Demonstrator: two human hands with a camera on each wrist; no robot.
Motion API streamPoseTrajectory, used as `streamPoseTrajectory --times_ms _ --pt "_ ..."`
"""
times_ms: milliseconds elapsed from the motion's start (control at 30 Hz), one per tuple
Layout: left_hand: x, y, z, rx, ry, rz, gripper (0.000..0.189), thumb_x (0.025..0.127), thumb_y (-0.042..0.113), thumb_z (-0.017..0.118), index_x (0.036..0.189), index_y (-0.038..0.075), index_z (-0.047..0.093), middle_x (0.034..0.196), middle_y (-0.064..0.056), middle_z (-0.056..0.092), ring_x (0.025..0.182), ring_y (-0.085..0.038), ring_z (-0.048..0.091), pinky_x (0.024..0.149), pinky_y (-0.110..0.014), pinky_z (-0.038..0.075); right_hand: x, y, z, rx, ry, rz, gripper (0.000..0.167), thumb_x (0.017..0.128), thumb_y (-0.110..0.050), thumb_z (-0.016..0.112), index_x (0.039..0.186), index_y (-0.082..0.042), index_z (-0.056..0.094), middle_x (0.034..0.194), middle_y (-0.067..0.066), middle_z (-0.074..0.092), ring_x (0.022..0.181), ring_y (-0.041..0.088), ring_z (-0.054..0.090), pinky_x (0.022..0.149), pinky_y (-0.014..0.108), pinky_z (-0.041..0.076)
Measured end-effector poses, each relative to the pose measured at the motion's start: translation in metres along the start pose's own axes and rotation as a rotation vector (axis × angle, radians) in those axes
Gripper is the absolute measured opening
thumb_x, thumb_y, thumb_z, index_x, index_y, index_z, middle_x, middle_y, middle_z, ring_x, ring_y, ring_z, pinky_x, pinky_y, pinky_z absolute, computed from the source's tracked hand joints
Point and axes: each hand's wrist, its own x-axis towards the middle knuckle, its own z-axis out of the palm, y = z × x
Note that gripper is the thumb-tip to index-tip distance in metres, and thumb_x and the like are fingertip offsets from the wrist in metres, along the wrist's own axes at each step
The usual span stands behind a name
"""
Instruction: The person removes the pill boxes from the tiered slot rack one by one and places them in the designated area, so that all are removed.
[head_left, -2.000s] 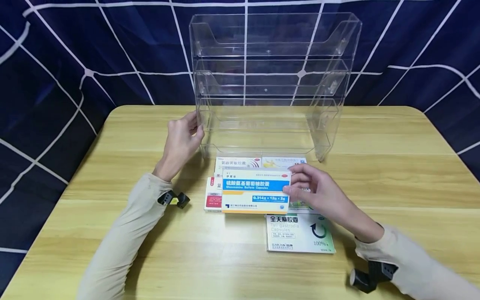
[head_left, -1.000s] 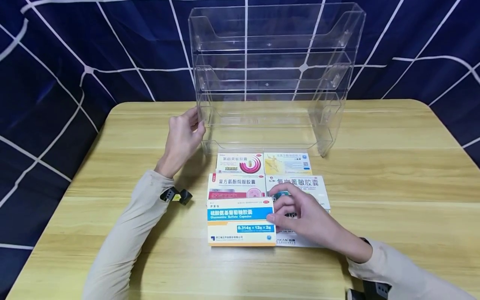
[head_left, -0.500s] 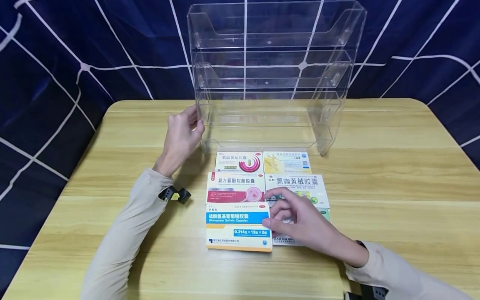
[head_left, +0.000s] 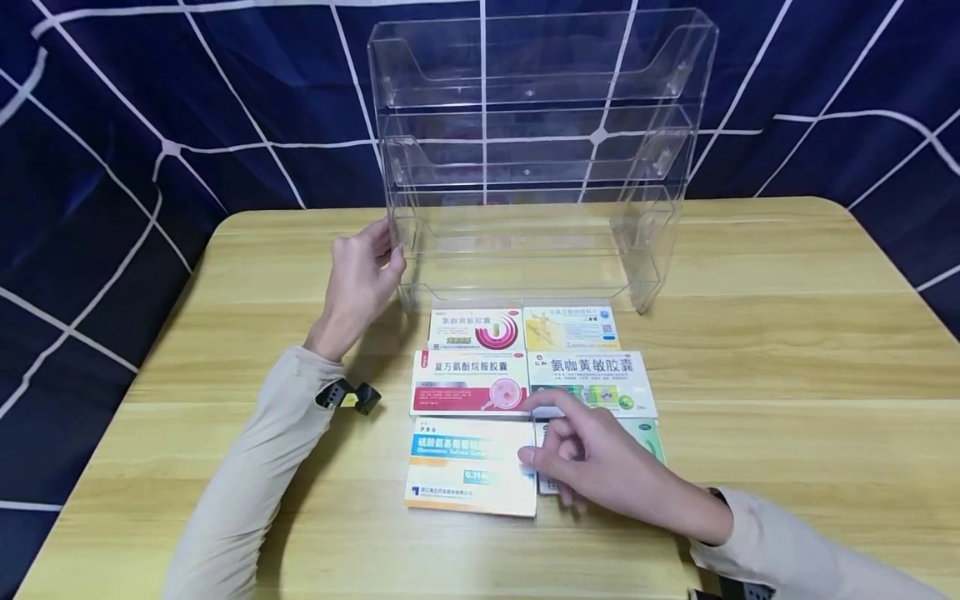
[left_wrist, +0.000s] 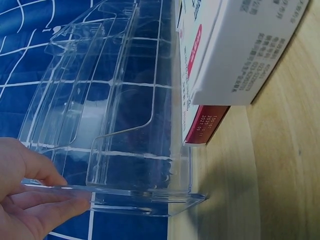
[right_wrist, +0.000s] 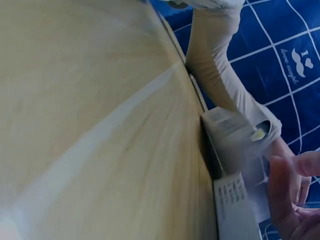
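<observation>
A clear plastic tiered rack (head_left: pixel 525 242) stands upright at the back. My left hand (head_left: pixel 358 275) pinches its left side panel, thumb on one face and fingers on the other, as the left wrist view shows. Before the rack, medicine boxes lie in two columns. The blue-and-white capsule box (head_left: pixel 450 492) lies front left. My right hand (head_left: pixel 600 454) is at that box's right edge, its thumb tip over the edge and its fingers loosely bent, holding nothing. It partly covers the green-and-white box (head_left: pixel 647 433). The right wrist view is blurred around the boxes.
Behind the front boxes lie a red-and-white box (head_left: pixel 457 400), a white capsule box (head_left: pixel 637 387), a box with pink rings (head_left: pixel 457 337) and a yellow-and-white box (head_left: pixel 577 337). Under them is a wooden table (head_left: pixel 787 333). A dark blue gridded cloth (head_left: pixel 285 92) hangs behind.
My right hand has brought the blue-and-white capsule box forward and left, laid it beside the green-and-white box and let go. My left hand has stayed on the rack.
</observation>
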Motion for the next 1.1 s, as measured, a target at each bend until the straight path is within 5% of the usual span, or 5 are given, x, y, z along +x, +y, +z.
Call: streamPoseTrajectory --times_ms 167,300,400,633,1100 --pt "-0.001 -0.001 -0.001 0.018 -0.003 -0.004 0.036 0.085 -0.009 0.052 0.12 -0.014 0.058 0.11 -0.029 0.064 0.102 -0.036 0.066 0.089 -0.037 0.057 -0.002 -0.002 0.003 -0.182 0.019 -0.215 0.024 0.091 -0.022 0.067 0.112 -0.014 0.06 0.069 -0.012 0.053 0.056 0.001 0.047 0.047 0.016 0.043" --pt "-0.001 -0.001 0.0 0.032 0.002 -0.002 0.035 0.084 -0.009 0.052 0.119 -0.014 0.059 0.108 -0.028 0.065 0.101 -0.036 0.066 0.087 -0.037 0.058 -0.004 -0.006 0.011 -0.449 0.006 -0.476 0.021 0.089 -0.021 0.069 0.108 -0.014 0.063 0.097 -0.009 0.061 0.089 0.005 0.057 0.076 0.021 0.055" --pt "-0.001 -0.001 0.0 0.026 0.005 0.001 0.034 0.084 -0.009 0.052 0.117 -0.014 0.06 0.107 -0.028 0.066 0.101 -0.036 0.067 0.086 -0.037 0.058 -0.005 -0.011 0.019 -0.669 -0.047 -0.592 0.027 0.089 -0.022 0.068 0.114 -0.013 0.062 0.119 -0.003 0.06 0.114 0.013 0.054 0.099 0.03 0.05" --pt "-0.002 -0.001 0.0 0.002 0.008 0.002 0.035 0.085 -0.01 0.052 0.119 -0.015 0.059 0.109 -0.029 0.065 0.102 -0.036 0.066 0.088 -0.037 0.057 -0.006 -0.021 0.036 -0.98 -0.162 -0.605 0.041 0.089 -0.026 0.067 0.127 -0.009 0.06 0.138 0.007 0.054 0.131 0.026 0.047 0.108 0.037 0.044" --pt "-0.003 0.0 0.0 0.002 0.011 0.004 0.035 0.084 -0.01 0.052 0.118 -0.015 0.059 0.108 -0.029 0.065 0.101 -0.037 0.066 0.087 -0.039 0.058 0.0 -0.017 0.045 -1.036 -0.101 -0.606 0.032 0.089 -0.019 0.065 0.119 -0.009 0.067 0.128 0.005 0.063 0.123 0.025 0.054 0.107 0.032 0.045"
